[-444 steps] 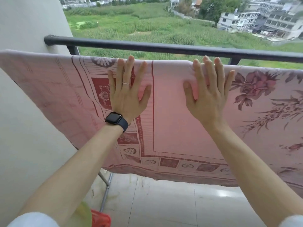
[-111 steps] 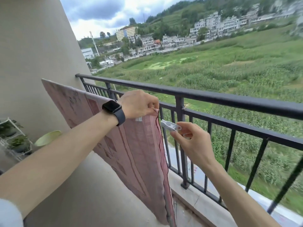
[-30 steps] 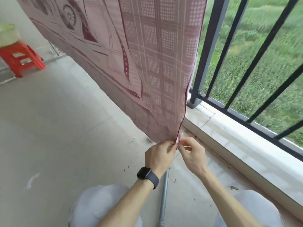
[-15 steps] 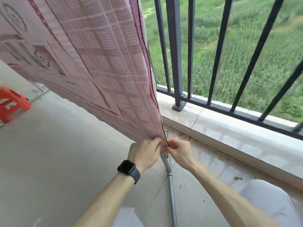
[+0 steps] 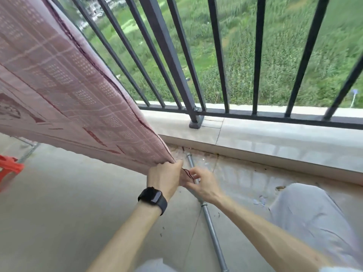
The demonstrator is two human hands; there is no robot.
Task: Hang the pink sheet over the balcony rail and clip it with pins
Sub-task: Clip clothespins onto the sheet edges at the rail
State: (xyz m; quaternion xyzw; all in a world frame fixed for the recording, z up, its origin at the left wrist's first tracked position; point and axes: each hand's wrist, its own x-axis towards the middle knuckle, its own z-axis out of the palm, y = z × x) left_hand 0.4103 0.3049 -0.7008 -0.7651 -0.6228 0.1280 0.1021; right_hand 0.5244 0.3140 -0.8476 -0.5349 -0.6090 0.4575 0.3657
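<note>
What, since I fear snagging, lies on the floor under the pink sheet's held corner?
A grey metal pipe lies on the floor there. The left hand and right hand cover part of the pipe; the pink sheet hides the floor behind it.

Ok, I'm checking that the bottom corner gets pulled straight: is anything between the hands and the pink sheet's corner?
Nothing visible. The left hand grips the pink sheet at its bottom corner and the right hand touches the hem there. The metal pipe lies on the floor below them.

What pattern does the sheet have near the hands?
Pink sheet with pale dotted checks; head view shows it.
</note>
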